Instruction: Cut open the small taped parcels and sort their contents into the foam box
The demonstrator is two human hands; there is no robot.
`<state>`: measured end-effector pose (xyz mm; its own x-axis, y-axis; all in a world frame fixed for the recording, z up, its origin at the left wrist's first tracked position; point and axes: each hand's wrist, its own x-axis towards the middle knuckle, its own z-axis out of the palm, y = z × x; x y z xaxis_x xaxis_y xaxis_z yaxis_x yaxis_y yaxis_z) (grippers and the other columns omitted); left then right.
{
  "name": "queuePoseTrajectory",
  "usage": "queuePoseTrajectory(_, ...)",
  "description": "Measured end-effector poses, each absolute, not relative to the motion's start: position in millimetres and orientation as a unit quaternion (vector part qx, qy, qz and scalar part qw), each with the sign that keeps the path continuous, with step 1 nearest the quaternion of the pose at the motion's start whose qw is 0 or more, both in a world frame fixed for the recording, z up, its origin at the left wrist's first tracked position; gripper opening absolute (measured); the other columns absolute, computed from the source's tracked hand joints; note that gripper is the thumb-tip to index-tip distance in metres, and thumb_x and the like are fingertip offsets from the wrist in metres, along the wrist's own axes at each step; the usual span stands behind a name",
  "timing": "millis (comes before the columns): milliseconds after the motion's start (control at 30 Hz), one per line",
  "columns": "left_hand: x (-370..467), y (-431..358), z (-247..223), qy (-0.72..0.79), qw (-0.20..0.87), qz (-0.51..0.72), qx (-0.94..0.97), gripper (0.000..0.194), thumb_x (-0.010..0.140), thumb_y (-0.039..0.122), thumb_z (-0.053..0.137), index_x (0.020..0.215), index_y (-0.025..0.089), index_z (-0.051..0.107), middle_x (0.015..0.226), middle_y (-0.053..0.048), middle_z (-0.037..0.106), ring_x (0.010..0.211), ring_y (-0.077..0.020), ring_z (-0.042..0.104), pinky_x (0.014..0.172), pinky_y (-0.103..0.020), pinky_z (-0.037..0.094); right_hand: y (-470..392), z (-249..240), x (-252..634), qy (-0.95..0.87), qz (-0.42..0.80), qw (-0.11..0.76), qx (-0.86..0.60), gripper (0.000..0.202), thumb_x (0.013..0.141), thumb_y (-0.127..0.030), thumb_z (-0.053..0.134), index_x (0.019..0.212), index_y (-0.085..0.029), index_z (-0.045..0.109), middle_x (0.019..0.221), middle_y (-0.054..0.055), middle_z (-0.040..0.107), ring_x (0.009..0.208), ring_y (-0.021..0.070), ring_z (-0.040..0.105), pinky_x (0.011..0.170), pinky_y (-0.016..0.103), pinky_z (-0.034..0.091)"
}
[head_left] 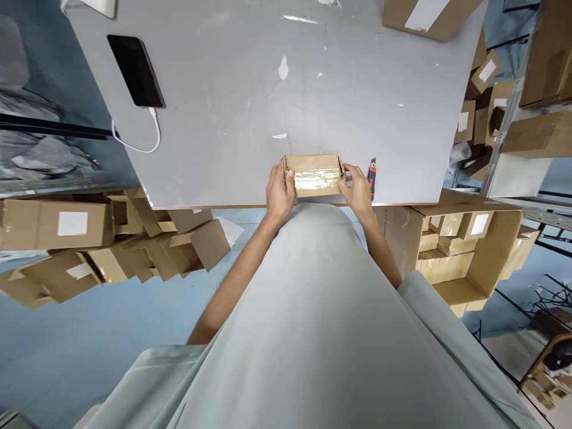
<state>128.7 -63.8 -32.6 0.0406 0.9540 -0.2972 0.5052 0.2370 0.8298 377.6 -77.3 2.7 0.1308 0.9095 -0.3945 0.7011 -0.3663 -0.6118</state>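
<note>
A small cardboard box [313,162] with shiny clear tape along its side sits at the table's near edge, between my two hands. My left hand [280,189] grips its left end, thumb on the near face and fingers around the side. At the right end, my right hand [356,189] pinches the box's edge, where a flap looks slightly raised. Just right of that hand lies a red and black utility knife [372,174], apart from the fingers. The inside of the box is hidden.
A phone [136,70] with a white cable lies on the grey table [214,119] at left. Another carton [429,18] stands at the far right. Paper scraps dot the surface. Cartons [58,223] pile up at lower left; a large open box [480,262] holds small boxes at right.
</note>
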Motion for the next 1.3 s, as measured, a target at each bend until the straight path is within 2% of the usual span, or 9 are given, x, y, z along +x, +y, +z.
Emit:
queuePoseTrajectory(167, 111, -61, -40, 0.644, 0.461, 0.287, 0.539, 0.084, 0.11, 0.088, 0.039, 0.155, 0.024, 0.068, 0.146, -0.017, 0.076, 0.143, -0.0322, 0.069, 0.13, -0.049, 0.051, -72, 20, 383, -0.533, 0.473, 0.186, -0.677, 0.041, 0.107, -0.041, 0.065, 0.143, -0.024, 0.075, 0.148, 0.013, 0.076, 0.103, 0.0253, 0.083, 0.105, 0.045, 0.069)
queuePoseTrajectory(333, 70, -62, -56, 0.701, 0.441, 0.308, 0.468, 0.084, 0.105, 0.09, 0.051, 0.15, 0.021, 0.07, 0.144, -0.018, 0.077, 0.133, -0.0313, 0.074, 0.118, -0.046, 0.06, -77, -7, 387, -0.405, 0.564, 0.257, -0.672, 0.061, 0.104, -0.071, 0.066, 0.144, -0.025, 0.075, 0.149, 0.014, 0.077, 0.12, 0.0288, 0.082, 0.095, 0.043, 0.073)
queuePoseTrajectory(533, 28, -66, -56, 0.763, 0.382, 0.296, 0.429, 0.061, 0.108, 0.069, 0.066, 0.143, 0.019, 0.069, 0.136, -0.019, 0.075, 0.117, -0.0283, 0.076, 0.106, -0.044, 0.063, -80, -55, 377, -0.286, 0.587, 0.192, -0.733, 0.063, 0.093, -0.056, 0.083, 0.141, -0.017, 0.073, 0.151, 0.022, 0.076, 0.14, 0.0342, 0.074, 0.115, 0.055, 0.065)
queuePoseTrajectory(700, 24, -76, -26, 0.73, 0.369, 0.313, 0.483, 0.034, 0.112, 0.051, 0.062, 0.126, 0.023, 0.077, 0.132, -0.014, 0.074, 0.124, -0.0275, 0.073, 0.106, -0.041, 0.062, -77, -64, 348, -0.308, 0.626, 0.2, -0.689, 0.069, 0.091, -0.062, 0.083, 0.141, -0.016, 0.073, 0.133, 0.018, 0.083, 0.127, 0.0333, 0.08, 0.112, 0.053, 0.066)
queuePoseTrajectory(833, 28, -79, -19, 0.717, 0.385, 0.318, 0.486, 0.032, 0.115, 0.045, 0.057, 0.128, 0.024, 0.077, 0.128, -0.012, 0.076, 0.117, -0.0265, 0.075, 0.102, -0.04, 0.063, -72, -56, 332, -0.385, 0.54, 0.173, -0.728, 0.06, 0.092, -0.062, 0.08, 0.134, -0.018, 0.076, 0.133, 0.017, 0.083, 0.117, 0.0338, 0.084, 0.11, 0.053, 0.066)
queuePoseTrajectory(1067, 34, -61, -61, 0.699, 0.457, 0.282, 0.473, 0.035, 0.104, 0.035, 0.067, 0.138, 0.026, 0.067, 0.141, -0.014, 0.072, 0.129, -0.03, 0.072, 0.114, -0.046, 0.061, -67, -16, 328, -0.464, 0.424, 0.084, -0.774, 0.041, 0.107, -0.055, 0.06, 0.13, -0.025, 0.074, 0.123, 0.009, 0.085, 0.1, 0.0292, 0.084, 0.107, 0.051, 0.065)
queuePoseTrajectory(1133, 36, -55, -67, 0.692, 0.464, 0.262, 0.487, 0.046, 0.097, 0.03, 0.072, 0.142, 0.026, 0.066, 0.143, -0.014, 0.071, 0.133, -0.0322, 0.07, 0.115, -0.048, 0.061, -66, -9, 324, -0.468, 0.41, 0.061, -0.781, 0.044, 0.108, -0.051, 0.059, 0.14, -0.024, 0.07, 0.12, 0.009, 0.085, 0.101, 0.0302, 0.083, 0.108, 0.052, 0.064)
queuePoseTrajectory(1200, 37, -52, -69, 0.691, 0.47, 0.247, 0.49, 0.052, 0.093, 0.026, 0.072, 0.144, 0.025, 0.065, 0.143, -0.015, 0.07, 0.133, -0.0337, 0.069, 0.112, -0.048, 0.062, -64, -6, 319, -0.479, 0.395, 0.051, -0.782, 0.06, 0.109, -0.049, 0.058, 0.162, -0.023, 0.056, 0.125, 0.01, 0.083, 0.106, 0.0317, 0.083, 0.109, 0.052, 0.064)
queuePoseTrajectory(1300, 38, -51, -67, 0.693, 0.476, 0.241, 0.485, 0.052, 0.091, 0.025, 0.071, 0.143, 0.026, 0.066, 0.141, -0.014, 0.072, 0.133, -0.0342, 0.069, 0.113, -0.049, 0.062, -60, -3, 310, -0.526, 0.357, 0.027, -0.772, 0.079, 0.112, -0.052, 0.056, 0.182, -0.023, 0.034, 0.165, 0.021, 0.064, 0.116, 0.0354, 0.081, 0.113, 0.056, 0.062)
